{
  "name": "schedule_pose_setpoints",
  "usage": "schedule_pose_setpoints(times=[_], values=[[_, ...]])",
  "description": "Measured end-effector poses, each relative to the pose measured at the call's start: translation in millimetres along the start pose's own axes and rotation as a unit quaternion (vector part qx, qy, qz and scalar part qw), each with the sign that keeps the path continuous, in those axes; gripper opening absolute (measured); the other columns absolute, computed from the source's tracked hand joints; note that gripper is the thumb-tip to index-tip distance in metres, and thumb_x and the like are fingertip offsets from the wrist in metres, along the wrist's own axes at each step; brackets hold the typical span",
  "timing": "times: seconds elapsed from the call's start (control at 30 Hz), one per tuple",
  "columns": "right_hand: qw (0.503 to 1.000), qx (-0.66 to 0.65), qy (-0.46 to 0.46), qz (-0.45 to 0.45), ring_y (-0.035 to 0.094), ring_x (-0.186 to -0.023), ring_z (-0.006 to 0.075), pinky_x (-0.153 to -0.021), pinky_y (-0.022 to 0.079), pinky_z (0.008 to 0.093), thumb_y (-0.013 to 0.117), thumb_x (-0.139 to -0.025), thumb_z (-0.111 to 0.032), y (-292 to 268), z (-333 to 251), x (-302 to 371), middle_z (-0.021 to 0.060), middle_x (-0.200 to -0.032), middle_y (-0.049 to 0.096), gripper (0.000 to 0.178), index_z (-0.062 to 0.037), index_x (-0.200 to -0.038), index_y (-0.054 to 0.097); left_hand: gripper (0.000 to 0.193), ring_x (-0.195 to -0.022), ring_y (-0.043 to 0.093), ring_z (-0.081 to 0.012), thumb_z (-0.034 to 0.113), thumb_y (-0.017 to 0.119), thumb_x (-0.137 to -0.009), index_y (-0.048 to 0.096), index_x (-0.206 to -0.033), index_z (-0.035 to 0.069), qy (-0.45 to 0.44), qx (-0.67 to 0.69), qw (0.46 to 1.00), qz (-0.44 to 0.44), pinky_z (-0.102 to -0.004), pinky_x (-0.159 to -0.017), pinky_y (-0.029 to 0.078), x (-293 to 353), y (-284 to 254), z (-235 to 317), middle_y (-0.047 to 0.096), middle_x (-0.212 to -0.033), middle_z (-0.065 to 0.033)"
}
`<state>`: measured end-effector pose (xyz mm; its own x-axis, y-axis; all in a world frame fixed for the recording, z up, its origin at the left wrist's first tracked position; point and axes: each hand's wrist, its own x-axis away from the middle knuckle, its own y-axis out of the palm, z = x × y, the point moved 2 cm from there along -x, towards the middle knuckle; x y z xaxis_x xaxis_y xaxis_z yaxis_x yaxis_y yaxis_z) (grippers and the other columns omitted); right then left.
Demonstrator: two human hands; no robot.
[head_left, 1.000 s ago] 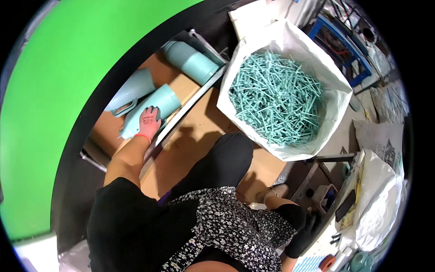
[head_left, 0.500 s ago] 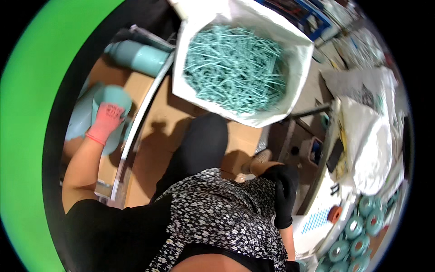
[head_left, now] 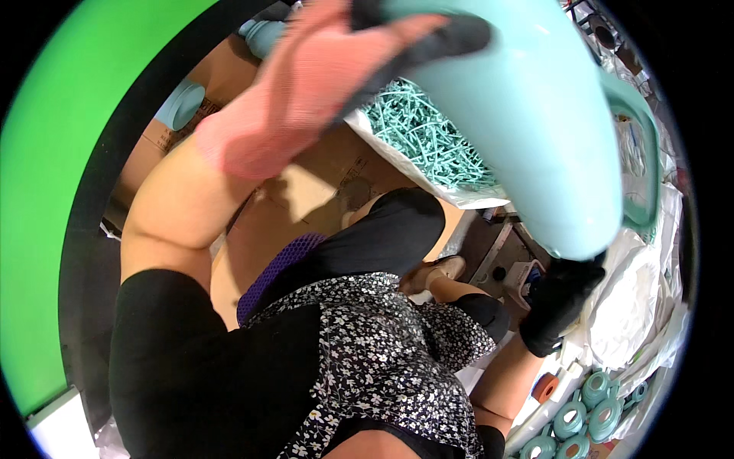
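Observation:
My left hand (head_left: 306, 92), in a pink glove with black fingertips, is raised close to the camera and grips a large curved teal plastic part (head_left: 535, 115). The part fills the upper right of the view and hides much behind it. My right hand (head_left: 560, 302), in a black glove, sits right under the part's lower end and touches it. Its fingers are curled, but whether they grip the part is unclear.
A white bag of thin teal sticks (head_left: 428, 145) stands behind my left hand. A cardboard box (head_left: 164, 138) at the upper left holds more teal parts (head_left: 180, 103). White bags (head_left: 634, 306) and several teal rolls (head_left: 596, 398) lie at the lower right. A green wall curves along the left.
My left hand has lifted a teal part out of the box at the left, up and across to the right. My right hand has come up from my side to its lower end.

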<state>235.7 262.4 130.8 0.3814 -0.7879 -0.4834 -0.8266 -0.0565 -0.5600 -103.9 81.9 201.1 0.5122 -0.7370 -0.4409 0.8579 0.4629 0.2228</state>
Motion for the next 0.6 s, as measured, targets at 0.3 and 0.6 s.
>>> schedule_pose_setpoints(times=[0.3, 0.6], values=[[0.954, 0.264, -0.013, -0.140, 0.055, -0.116, 0.0308, -0.097, 0.042, 0.0394, 0.061, -0.091, -0.012, -21, 38, 19, 0.0207, -0.128, 0.056, 0.044, 0.0046, -0.129, 0.049, 0.035, -0.098, 0.062, -0.0378, 0.009, 0.072, -0.082, 0.067, -0.116, 0.016, 0.422, -0.577, 0.688, -0.125, -0.0394, -0.089, 0.050, 15, 24, 26, 0.059, -0.111, -0.0241], [0.946, 0.279, -0.153, 0.055, 0.051, -0.123, 0.0289, -0.104, 0.039, 0.0384, 0.061, -0.089, -0.007, -6, -9, 6, 0.0201, -0.135, 0.051, 0.044, 0.0056, -0.130, 0.048, 0.040, -0.111, 0.055, -0.0374, 0.012, 0.070, -0.084, 0.063, -0.123, 0.017, 0.395, -0.468, 0.782, -0.114, -0.0401, -0.099, 0.044, 12, -3, 5, 0.050, -0.126, -0.0208]])
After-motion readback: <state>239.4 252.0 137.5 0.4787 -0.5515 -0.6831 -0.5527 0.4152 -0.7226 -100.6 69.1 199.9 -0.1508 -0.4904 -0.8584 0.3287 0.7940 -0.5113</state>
